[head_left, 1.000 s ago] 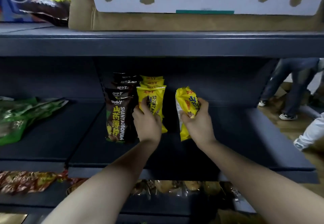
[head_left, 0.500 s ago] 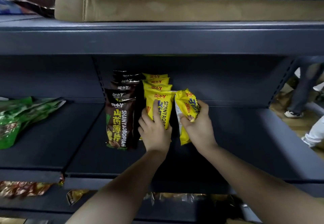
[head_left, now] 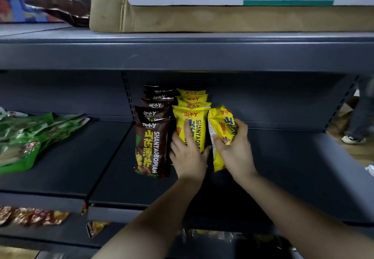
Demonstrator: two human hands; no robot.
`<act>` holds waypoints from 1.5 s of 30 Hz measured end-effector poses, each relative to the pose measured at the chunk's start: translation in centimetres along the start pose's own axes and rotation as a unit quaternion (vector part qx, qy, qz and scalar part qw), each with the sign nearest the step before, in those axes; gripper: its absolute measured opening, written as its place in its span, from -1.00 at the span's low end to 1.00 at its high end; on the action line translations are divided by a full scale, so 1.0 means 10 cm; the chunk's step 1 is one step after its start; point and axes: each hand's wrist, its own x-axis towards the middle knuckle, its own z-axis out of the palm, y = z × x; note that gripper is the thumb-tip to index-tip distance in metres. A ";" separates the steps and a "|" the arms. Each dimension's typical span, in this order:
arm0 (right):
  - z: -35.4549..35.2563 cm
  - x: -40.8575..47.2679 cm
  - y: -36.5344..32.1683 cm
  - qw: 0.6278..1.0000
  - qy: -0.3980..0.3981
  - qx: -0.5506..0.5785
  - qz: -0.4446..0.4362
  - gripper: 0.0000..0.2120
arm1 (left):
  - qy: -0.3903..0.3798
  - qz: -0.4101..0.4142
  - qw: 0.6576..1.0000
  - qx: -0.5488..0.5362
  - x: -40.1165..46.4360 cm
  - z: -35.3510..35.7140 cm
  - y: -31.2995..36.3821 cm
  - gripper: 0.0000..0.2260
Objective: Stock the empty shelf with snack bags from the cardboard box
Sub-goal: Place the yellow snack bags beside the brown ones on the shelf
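Observation:
A row of brown snack bags (head_left: 151, 137) stands upright on the dark grey shelf (head_left: 283, 167), with a row of yellow snack bags (head_left: 194, 117) right beside it. My left hand (head_left: 188, 153) presses flat against the front yellow bag, fingers straight. My right hand (head_left: 234, 149) grips another yellow snack bag (head_left: 220, 127), held upright just right of the yellow row and touching it. The cardboard box (head_left: 202, 17) sits on the shelf above.
Green bags (head_left: 24, 137) lie on the shelf section to the left. A brown bag (head_left: 60, 5) lies beside the box on top. Red and orange packets (head_left: 30, 216) fill the lower shelf. A person's legs (head_left: 360, 117) stand at the far right.
My right hand has brought its yellow bag leftward up against the yellow row. My left hand shifted from gripping the front bag's edge to pressing flat on its face.

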 end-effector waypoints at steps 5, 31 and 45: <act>0.08 -0.05 -0.09 1.000 0.003 0.012 -0.015 -0.37 | -0.007 0.031 0.999 0.018 -0.04 -0.08 -0.06 -0.31; 0.39 -0.42 0.03 0.996 -0.090 0.023 0.005 -0.72 | -0.107 -0.161 0.857 -0.477 0.36 -0.79 0.13 -0.78; 0.46 -0.36 0.11 0.987 -0.153 -0.047 -0.035 -0.41 | -0.101 -0.112 0.890 -0.430 0.32 -0.69 0.08 -0.75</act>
